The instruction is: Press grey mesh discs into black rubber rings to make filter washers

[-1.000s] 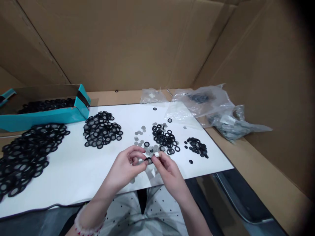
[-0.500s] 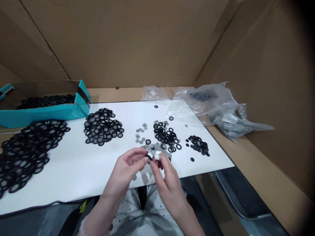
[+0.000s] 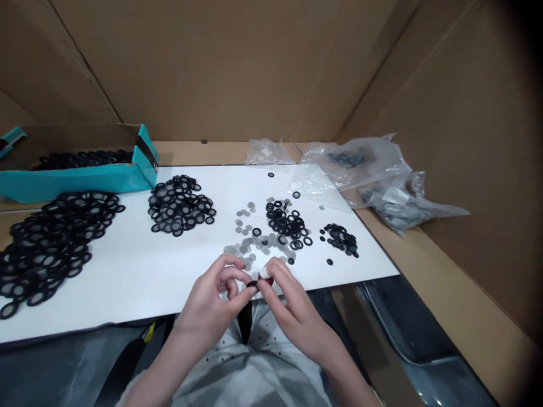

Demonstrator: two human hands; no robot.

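A small black ring (image 3: 251,284) is pinched between my two hands, close to the front edge of the white board. My left hand (image 3: 218,288) grips its left side with thumb and index finger, the other fingers curled. On the opposite side, my right hand (image 3: 285,294) holds it with closed fingertips; a white wrap covers one finger. Just beyond my hands lie scattered grey discs (image 3: 246,246). Behind those is a pile of open black rings (image 3: 288,223), and to its right a heap of small black round parts (image 3: 341,240).
Two heaps of black rings with grey centres, one mid-left (image 3: 180,206) and one far left (image 3: 51,243), lie on the white board (image 3: 139,271). A teal box (image 3: 76,183) of black rings stands behind. Clear plastic bags (image 3: 356,164) rest at the back right, before cardboard walls (image 3: 237,68).
Both hands have come slightly nearer my body with the ring, which now appears more edge-on. The whole view has shifted a little; the piles look unchanged.
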